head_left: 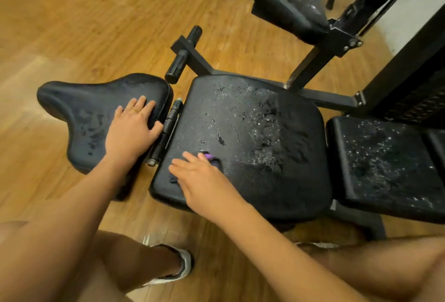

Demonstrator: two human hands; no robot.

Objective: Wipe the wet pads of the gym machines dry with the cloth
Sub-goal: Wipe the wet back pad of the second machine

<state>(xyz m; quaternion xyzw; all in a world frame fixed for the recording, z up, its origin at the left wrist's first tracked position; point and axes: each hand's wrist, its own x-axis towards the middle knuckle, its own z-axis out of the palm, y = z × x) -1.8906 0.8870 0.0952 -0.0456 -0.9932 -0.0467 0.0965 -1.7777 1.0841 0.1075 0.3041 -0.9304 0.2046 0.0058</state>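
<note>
Purple cloth (210, 157) peeks from under the right hand (199, 179), low in the centre; flat fingers press it on the seat pad (252, 133), likely to soak up the water. The left hand (133, 126), fingers straight, rests on the left pad (84, 109), probably for support. Drops cover the right pad (385, 157) and the upper pad (286, 1). No writing is readable.

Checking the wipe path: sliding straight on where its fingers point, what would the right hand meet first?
Probably the black hinge bar at the left edge of the seat pad, beside the left hand; depth is unclear.
</note>
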